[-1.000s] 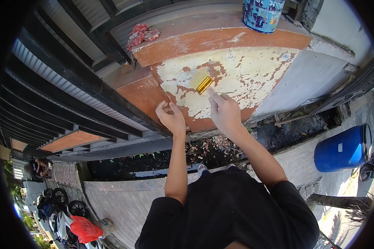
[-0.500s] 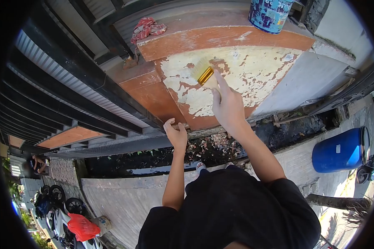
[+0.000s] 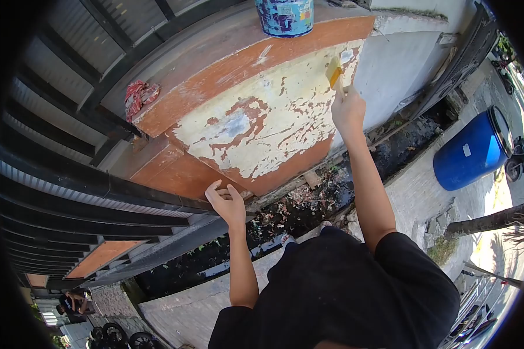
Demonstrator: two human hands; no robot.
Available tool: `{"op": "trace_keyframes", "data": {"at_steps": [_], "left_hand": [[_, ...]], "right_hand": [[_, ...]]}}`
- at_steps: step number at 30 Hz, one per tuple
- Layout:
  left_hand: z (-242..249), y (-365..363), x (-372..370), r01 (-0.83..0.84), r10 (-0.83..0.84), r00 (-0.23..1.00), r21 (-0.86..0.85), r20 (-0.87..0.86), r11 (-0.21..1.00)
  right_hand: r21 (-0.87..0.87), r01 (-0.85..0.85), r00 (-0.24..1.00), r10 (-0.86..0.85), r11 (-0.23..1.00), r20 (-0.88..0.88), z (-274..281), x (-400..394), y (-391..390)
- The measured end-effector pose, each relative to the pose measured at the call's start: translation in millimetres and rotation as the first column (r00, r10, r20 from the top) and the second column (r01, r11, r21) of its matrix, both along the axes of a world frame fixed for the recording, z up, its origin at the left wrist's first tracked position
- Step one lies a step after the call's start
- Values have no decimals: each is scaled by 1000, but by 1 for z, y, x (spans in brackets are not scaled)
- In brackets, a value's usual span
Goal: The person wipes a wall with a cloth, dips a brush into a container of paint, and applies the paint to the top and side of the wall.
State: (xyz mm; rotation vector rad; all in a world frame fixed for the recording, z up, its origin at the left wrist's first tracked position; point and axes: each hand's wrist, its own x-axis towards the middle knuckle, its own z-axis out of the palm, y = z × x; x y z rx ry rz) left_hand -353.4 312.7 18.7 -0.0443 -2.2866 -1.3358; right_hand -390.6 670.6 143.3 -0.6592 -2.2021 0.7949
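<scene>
My right hand (image 3: 349, 113) is closed round the handle of a paintbrush (image 3: 336, 74), whose bristles touch or nearly touch the upper right of the wall panel. That panel (image 3: 291, 110) has peeling cream paint with orange-brown patches and a pale grey spot at its left. Near the lower left orange part of the wall (image 3: 183, 174), my left hand (image 3: 227, 203) is held with its fingers apart and curved, holding nothing. On the ledge above stands a paint-smeared blue can (image 3: 284, 17). A red and white cloth (image 3: 140, 98) lies at the ledge's left end.
A dark ditch (image 3: 273, 224) with litter runs below the wall, beside my feet. At the right stand a blue barrel (image 3: 468, 151) and a tree trunk (image 3: 489, 221). Black metal bars (image 3: 70, 174) fill the left. Another person (image 3: 73, 303) is far off at the lower left.
The view has turned and shifted right. My right hand has carried the brush from the left part of the cream panel to its upper right edge. My left hand stays low, still empty.
</scene>
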Motion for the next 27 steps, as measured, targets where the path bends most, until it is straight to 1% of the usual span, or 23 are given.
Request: {"op": "trace_keyframes", "data": {"at_steps": [1, 2, 3, 4, 5, 6, 7, 8, 10, 11, 12, 13, 14, 15, 17, 19, 20, 21, 22, 24, 25, 26, 27], "left_hand": [[20, 11, -6, 10, -12, 999, 62, 36, 998], [36, 23, -15, 28, -27, 999, 63, -23, 998], [53, 35, -26, 53, -51, 998, 56, -32, 997], [70, 46, -40, 58, -65, 969, -37, -238, 998], [89, 57, -53, 42, -90, 897, -120, -432, 992], [108, 67, -65, 59, -106, 890, -120, -443, 991], [127, 73, -76, 12, -91, 824, -144, -559, 990], [148, 80, -86, -41, -75, 743, -157, -665, 987], [188, 92, -100, -21, -95, 710, -155, -698, 988], [206, 97, -105, -6, -115, 686, -164, -719, 987], [221, 104, -110, -2, -125, 666, -169, -735, 986], [236, 112, -117, 4, -137, 647, -177, -750, 984], [248, 122, -126, 12, -142, 648, -177, -748, 984], [259, 131, -136, 5, -153, 652, -198, -743, 980], [278, 143, -153, 2, -167, 656, -219, -737, 976], [294, 151, -170, -173, -156, 642, -340, -751, 924], [296, 150, -180, -217, -152, 672, -389, -724, 895], [296, 151, -184, -207, -162, 672, -393, -723, 896], [296, 151, -187, -247, -146, 687, -418, -712, 875], [291, 148, -190, -292, -133, 718, -470, -683, 833], [290, 148, -192, -285, -145, 717, -476, -682, 832], [288, 147, -193, -281, -125, 706, -438, -697, 854], [286, 149, -195, -276, -104, 697, -399, -710, 875]], "right_hand": [[7, 119, 989, -118, 993, -93, 1, -7, 11], [63, 110, 992, -107, 992, -61, -1, -14, 1], [121, 99, 995, -95, 988, -33, 0, -29, -17], [133, -3, 1000, 2, 991, 5, -2, -28, -44], [145, -106, 994, 100, 984, 44, -10, -13, -69], [57, -287, 958, 286, 956, 38, -25, 6, -78], [-26, -464, 886, 464, 886, 17, -35, 21, -83], [-18, -454, 891, 454, 891, 10, -37, 31, -80], [-128, -317, 947, 309, 940, -84, -36, 45, -69], [-127, -313, 949, 304, 941, -85, -30, 42, -61], [-129, -177, 976, 157, 976, -151, -19, 33, -48], [-141, -36, 977, 5, 989, -215, -12, 26, -37], [-67, 34, 970, -49, 997, -237, -9, 14, -37], [-65, 40, 971, -54, 997, -231, -20, 3, -53], [125, -147, 989, 147, 981, 12, -53, -10, -90], [3, -391, 920, 390, 921, 36, -70, 19, -103], [-2, -380, 924, 380, 925, 36, -76, 31, -96], [-113, -375, 926, 377, 920, -6, -84, 44, -84], [-225, -372, 927, 372, 900, -47, -92, 56, -70], [-225, -123, 991, 133, 967, 26, -102, 59, -24], [-263, -55, 997, 69, 963, 44, -91, 56, 1], [-300, 14, 998, 7, 954, 68, -75, 51, 27], [-308, 43, 999, -37, 950, 25, -68, 38, 54]]}}
